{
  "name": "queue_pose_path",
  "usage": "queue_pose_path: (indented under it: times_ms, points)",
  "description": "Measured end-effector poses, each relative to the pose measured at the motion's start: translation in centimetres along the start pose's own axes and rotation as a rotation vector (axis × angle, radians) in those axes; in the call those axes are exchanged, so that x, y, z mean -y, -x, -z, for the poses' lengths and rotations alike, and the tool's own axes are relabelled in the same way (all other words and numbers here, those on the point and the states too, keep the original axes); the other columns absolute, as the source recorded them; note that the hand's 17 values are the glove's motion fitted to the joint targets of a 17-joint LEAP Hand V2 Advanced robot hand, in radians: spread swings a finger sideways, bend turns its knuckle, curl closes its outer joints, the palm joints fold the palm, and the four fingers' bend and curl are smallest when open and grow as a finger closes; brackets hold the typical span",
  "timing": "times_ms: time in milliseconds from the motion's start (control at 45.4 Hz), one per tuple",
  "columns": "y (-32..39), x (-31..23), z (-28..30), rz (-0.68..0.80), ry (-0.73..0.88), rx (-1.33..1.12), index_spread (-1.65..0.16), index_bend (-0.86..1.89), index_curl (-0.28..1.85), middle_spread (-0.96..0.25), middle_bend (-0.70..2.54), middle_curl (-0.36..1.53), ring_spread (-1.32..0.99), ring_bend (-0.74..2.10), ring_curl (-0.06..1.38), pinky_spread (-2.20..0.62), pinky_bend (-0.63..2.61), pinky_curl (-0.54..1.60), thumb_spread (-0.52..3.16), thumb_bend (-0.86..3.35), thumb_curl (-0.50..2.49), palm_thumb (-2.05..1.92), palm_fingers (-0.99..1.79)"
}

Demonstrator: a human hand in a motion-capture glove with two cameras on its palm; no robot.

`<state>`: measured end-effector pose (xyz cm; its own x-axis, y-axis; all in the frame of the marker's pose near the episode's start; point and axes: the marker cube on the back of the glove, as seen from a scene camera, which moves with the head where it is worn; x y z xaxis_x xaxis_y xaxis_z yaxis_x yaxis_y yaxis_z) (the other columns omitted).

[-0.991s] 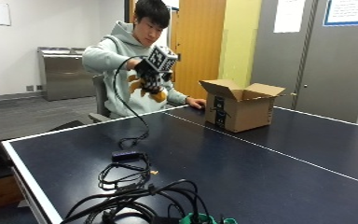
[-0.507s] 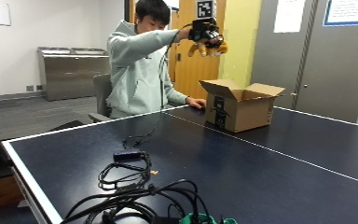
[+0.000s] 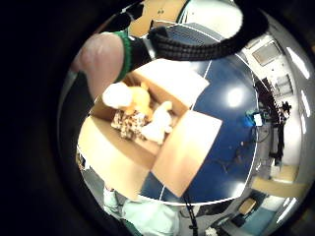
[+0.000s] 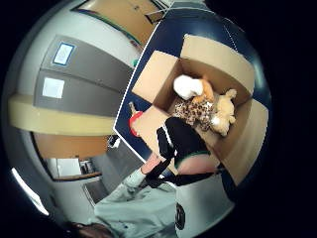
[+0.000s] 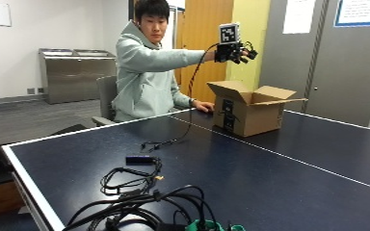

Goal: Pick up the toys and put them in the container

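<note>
Right hand (image 5: 235, 51) raised, arm outstretched; fingers apparently relaxed, holding nothing.

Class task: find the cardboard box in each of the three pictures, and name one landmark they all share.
Outside view: cardboard box stands on the table, below the raised right hand.
Little finger side palm view: box seen from above, toys inside.
Thumb side palm view: box seen from above, toys inside.
Shared landmark: the blue table.

Outside view across the table (image 5: 249, 178) toward the person, both palm views above the open box (image 5: 249, 113)
</note>
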<state>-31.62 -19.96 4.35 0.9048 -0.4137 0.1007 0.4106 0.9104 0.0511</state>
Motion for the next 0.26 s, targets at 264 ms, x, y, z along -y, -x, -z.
queue_pose_path:
  times_ms: [264]
  points:
    - [-1.4,-8.1,1.6,0.227,-0.105,0.204,-0.2,0.3,0.53,-0.05,0.18,0.6,-0.07,0.5,0.34,0.0,0.99,0.37,1.31,0.0,0.5,0.24,-0.02]
